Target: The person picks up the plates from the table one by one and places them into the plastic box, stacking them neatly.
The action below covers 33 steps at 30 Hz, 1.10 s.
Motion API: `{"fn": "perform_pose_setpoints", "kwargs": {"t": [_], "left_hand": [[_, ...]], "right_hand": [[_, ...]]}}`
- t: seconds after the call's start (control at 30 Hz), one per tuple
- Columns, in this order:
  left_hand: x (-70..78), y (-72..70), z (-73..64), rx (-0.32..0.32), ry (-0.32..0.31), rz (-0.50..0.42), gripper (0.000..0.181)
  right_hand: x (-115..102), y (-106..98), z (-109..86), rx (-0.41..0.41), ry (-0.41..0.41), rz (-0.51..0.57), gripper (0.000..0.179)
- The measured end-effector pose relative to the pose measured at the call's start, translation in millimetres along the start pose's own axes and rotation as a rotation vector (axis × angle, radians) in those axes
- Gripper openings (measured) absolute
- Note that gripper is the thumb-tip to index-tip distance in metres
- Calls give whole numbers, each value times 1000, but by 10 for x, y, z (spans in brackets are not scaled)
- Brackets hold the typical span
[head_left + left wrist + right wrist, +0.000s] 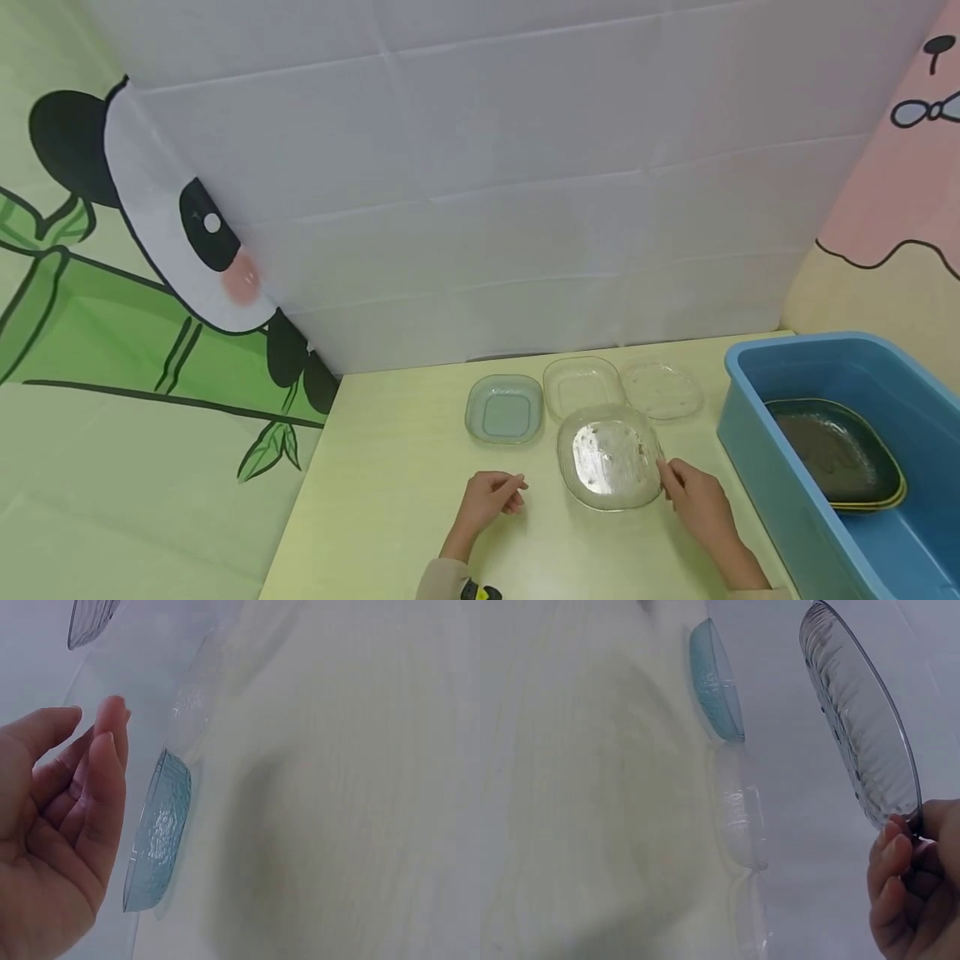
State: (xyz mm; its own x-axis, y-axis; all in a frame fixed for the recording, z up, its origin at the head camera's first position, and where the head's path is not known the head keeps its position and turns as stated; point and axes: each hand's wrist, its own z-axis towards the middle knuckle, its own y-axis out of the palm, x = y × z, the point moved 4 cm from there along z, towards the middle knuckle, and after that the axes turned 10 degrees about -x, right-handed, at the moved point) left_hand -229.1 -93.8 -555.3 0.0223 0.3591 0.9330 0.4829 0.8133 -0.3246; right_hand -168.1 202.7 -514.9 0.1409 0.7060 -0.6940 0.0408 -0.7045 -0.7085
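Observation:
My right hand pinches the right rim of a large clear glass plate between thumb and fingers. In the right wrist view this ribbed plate hangs tilted above the table, apart from it. My left hand hovers to the left of the plate, fingers loosely curled around nothing. A pale blue-green square dish stands on the table beyond the left hand. To its right stands a clear square dish, its near edge partly hidden by the held plate. A second clear dish lies farther right.
At the right stands a deep blue plastic tub with dark, yellow-rimmed dishes stacked inside. A white cloth wall rises behind the pale yellow table. Panda-printed cloth hangs at the left.

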Motion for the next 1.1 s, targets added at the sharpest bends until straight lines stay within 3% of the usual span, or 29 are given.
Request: {"fn": "perform_pose_setpoints", "kwargs": {"t": [0.13,0.33,0.43,0.57,0.63,0.73,0.87,1.0,1.1], "left_hand": [[-207,-29,-28,7,3,-19,30],[-267,-73,-111,23,-6,-40,25],[-208,-100,-157,40,-26,-43,22],[-16,-129,-250,49,-28,-49,21],[81,-138,-296,47,-30,-46,22],[113,-152,-322,44,-34,-41,23],[-49,-154,-277,56,-36,-45,24],[-285,-163,-241,85,-55,-48,26],[-383,-179,-245,96,-70,-47,29]], "right_hand": [[-86,-145,-40,94,-66,-53,40],[-268,-344,-73,213,-151,-101,38],[-377,-457,-50,249,-180,-72,37],[-533,-617,12,280,-207,-44,38],[-623,-694,40,307,-236,-56,37],[-771,-806,63,362,-303,-101,34],[-929,-996,31,432,-343,-179,34],[-1083,-1246,-38,437,-298,-220,36],[-1192,-1467,-73,419,-263,-199,39]]}}
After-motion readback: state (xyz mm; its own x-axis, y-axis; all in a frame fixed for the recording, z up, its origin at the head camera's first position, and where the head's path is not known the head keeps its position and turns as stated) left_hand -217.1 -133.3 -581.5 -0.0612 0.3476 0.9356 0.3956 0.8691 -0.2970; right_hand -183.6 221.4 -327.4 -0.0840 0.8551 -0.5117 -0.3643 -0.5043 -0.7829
